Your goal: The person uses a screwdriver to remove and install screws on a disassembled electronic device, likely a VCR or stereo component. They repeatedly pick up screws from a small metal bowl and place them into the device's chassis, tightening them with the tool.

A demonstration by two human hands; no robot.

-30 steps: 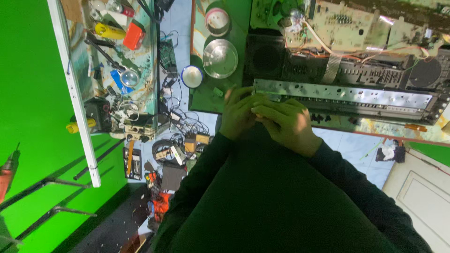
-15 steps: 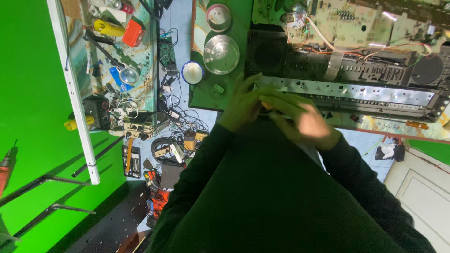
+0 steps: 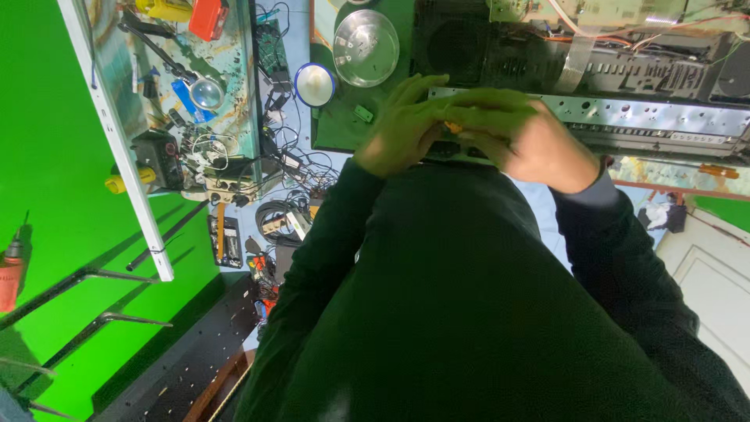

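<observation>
Your left hand (image 3: 402, 125) and right hand (image 3: 519, 141) met at 12 o'clock over the perforated metal chassis strip (image 3: 664, 117), fingers bunched around a small orange part (image 3: 451, 126), grip unclear, round steel lid (image 3: 366, 47) at 11 o'clock.

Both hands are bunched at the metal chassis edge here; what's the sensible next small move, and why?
Probably steady the metal chassis with the left hand while the right hand works the small orange piece pinched between them; both hands sit tight on that spot.
</observation>
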